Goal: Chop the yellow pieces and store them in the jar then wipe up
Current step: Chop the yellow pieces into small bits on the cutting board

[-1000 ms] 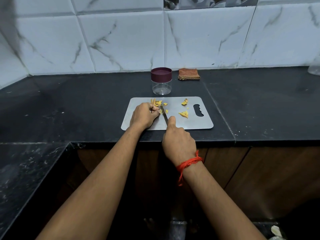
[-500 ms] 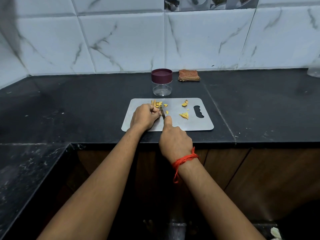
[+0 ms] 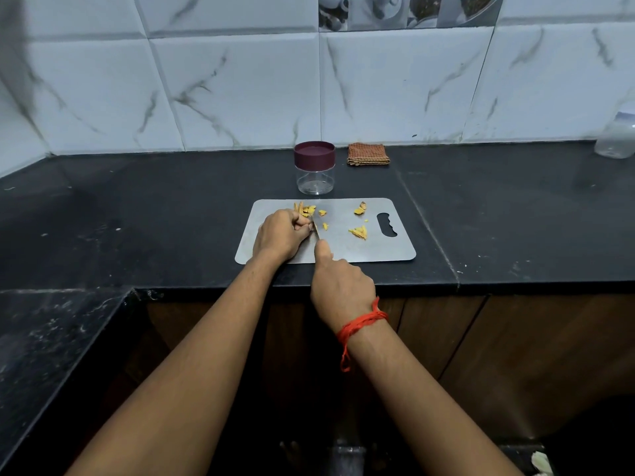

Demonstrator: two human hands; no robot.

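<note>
- Gripping a knife (image 3: pixel 315 230), right hand (image 3: pixel 338 286) is curled round the handle. Handle is hidden in the fist; index finger lies straight along the blade's back.
- Knife: thin metal blade, tip pointing away from the person, edge down on the board, just right of the left hand's knuckles.
- Left hand (image 3: pixel 280 235): fingers curled under, tips pressed together and pinning one of the yellow pieces (image 3: pixel 305 209) against the board right at the blade. The pinned bit is mostly hidden; only a sliver shows.
- Yellow pieces, small, irregular, chopped: all on the board, none seen in the jar. Main heap at the far-left edge, touching the left fingertips; a few loose bits just right of the blade; two more small groups toward the board's right, near the handle slot.
- Flat grey rectangular cutting board (image 3: pixel 343 250), rounded corners, cut-out grip slot at right end. Lies on the black stone surface (image 3: pixel 171 207), near edge approx. parallel to the surface's front edge.
- Clear round jar w/ maroon lid (image 3: pixel 314 168): upright, lid on, just behind the board's far edge, not touching it. Looks empty.
- Folded orange-brown checked cloth (image 3: pixel 367 154): flat at the wall, just right of the jar, apart from it.
- Red thread band (image 3: pixel 360 322) tied on right wrist, loose end hanging.
- Clear plastic bottle (image 3: pixel 616 139) at far right of surface, cut off by frame edge.
- White marble-look wall tiles (image 3: pixel 240 97) behind; brown wood cabinet fronts (image 3: pixel 515 338) below the surface.
</note>
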